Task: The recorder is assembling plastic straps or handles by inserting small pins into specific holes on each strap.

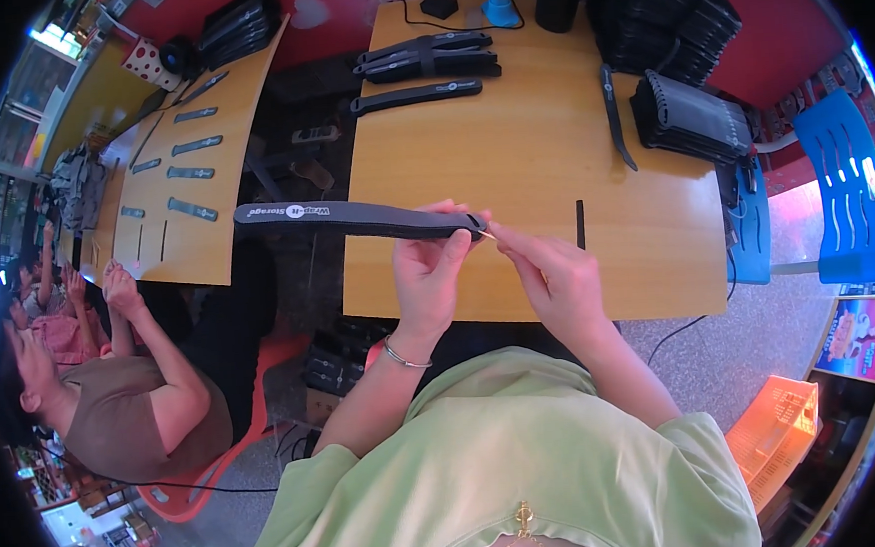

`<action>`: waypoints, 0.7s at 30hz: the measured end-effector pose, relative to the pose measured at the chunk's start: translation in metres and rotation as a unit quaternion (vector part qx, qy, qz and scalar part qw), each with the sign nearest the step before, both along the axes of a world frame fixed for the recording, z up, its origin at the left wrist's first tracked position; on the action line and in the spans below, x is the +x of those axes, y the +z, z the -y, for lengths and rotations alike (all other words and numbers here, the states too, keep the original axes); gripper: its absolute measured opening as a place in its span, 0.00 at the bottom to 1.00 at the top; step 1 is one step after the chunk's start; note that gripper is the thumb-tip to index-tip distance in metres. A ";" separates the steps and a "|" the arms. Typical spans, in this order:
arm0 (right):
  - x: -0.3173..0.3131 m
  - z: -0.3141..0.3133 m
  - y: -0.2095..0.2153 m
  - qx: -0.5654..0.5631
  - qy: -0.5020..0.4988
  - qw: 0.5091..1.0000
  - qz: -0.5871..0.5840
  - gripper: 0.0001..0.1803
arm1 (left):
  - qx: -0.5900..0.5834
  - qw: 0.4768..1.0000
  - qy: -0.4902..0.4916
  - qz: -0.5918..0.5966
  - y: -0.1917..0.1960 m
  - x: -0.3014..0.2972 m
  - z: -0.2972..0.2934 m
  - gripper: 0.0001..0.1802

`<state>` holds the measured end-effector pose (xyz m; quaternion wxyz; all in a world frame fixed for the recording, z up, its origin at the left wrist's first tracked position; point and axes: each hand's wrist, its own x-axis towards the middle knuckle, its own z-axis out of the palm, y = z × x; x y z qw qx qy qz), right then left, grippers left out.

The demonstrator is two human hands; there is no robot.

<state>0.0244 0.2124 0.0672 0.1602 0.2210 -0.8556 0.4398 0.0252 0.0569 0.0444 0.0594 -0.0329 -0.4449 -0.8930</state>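
My left hand point(426, 279) is closed around one end of a long grey-and-black strap point(344, 217) with white print. The strap stretches out to the left over the table edge, held above the tabletop, its black underside looking thick. At its right end a slot shows beside my fingertips. My right hand point(561, 274) pinches a thin pale stick-like piece point(487, 235), whose tip touches that end of the strap. Its exact kind is too small to make out. Below and right of the strap, a narrow black strip point(581, 225) lies on the table.
The wooden table point(511, 159) carries bundled straps point(426, 59), a single strap point(417, 96), another strap point(615, 117) and stacked dark straps point(693, 117). To the left, a person point(145, 402) sits at a second table point(217, 187) with laid-out straps. A blue chair point(838, 189) stands right.
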 end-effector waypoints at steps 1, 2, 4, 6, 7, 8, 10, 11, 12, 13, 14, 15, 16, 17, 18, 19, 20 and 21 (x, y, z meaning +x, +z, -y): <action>0.000 0.000 0.000 0.001 -0.002 1.000 -0.003 0.20 | 0.001 1.000 0.002 -0.002 0.000 0.000 0.000 0.18; 0.000 0.001 0.000 0.003 -0.004 1.000 -0.006 0.20 | 0.001 1.000 0.004 -0.004 -0.001 0.000 0.000 0.18; 0.000 0.000 -0.002 0.013 -0.008 1.000 -0.014 0.20 | 0.000 1.000 0.005 -0.002 0.000 0.001 0.000 0.17; 0.000 0.000 -0.002 0.023 -0.012 0.999 -0.021 0.21 | -0.002 1.000 0.006 0.000 0.001 0.002 0.000 0.17; 0.000 0.000 -0.002 0.026 -0.012 0.999 -0.022 0.21 | 0.000 1.000 0.009 0.003 0.002 0.002 0.000 0.17; 0.000 0.000 -0.002 0.029 -0.012 0.999 -0.022 0.21 | 0.003 1.000 0.012 0.005 0.002 0.002 0.001 0.17; 0.002 0.001 -0.002 0.027 -0.015 0.999 -0.021 0.20 | -0.017 1.000 0.023 0.000 0.000 0.003 0.002 0.17; 0.002 0.002 -0.002 0.026 -0.018 0.999 -0.020 0.20 | -0.036 0.999 0.034 -0.006 -0.001 0.003 0.003 0.17; 0.003 0.003 -0.002 0.026 -0.019 0.999 -0.020 0.20 | -0.036 0.999 0.033 -0.006 -0.001 0.002 0.003 0.17; 0.004 0.003 -0.001 0.035 -0.027 0.999 -0.019 0.19 | -0.066 0.997 0.044 -0.025 -0.001 0.002 0.002 0.17; 0.004 0.004 0.000 0.044 -0.034 0.998 -0.018 0.19 | -0.096 0.993 0.055 -0.044 0.000 0.001 0.002 0.17; 0.004 0.005 0.002 0.044 -0.035 0.998 -0.018 0.19 | -0.095 0.993 0.054 -0.044 0.002 0.003 0.001 0.17; 0.004 0.006 0.005 0.057 -0.044 0.997 -0.011 0.18 | -0.167 0.982 0.052 -0.070 0.003 0.007 -0.001 0.17; 0.003 0.007 0.006 0.069 -0.052 0.996 -0.004 0.17 | -0.238 0.965 0.049 -0.097 0.004 0.009 -0.002 0.17; 0.002 0.007 0.005 0.069 -0.052 0.996 -0.004 0.17 | -0.297 0.942 0.076 -0.133 -0.001 0.010 -0.002 0.17; -0.001 0.008 0.001 0.028 -0.049 0.998 0.011 0.16 | -0.297 0.942 0.076 -0.133 -0.003 0.009 -0.003 0.17; -0.003 0.008 0.000 -0.013 -0.045 0.999 0.027 0.15 | -0.208 0.970 0.078 -0.096 -0.004 0.008 -0.004 0.18; -0.002 0.007 0.002 -0.013 -0.044 0.999 0.027 0.15 | -0.117 0.988 0.081 -0.058 -0.004 0.007 -0.004 0.18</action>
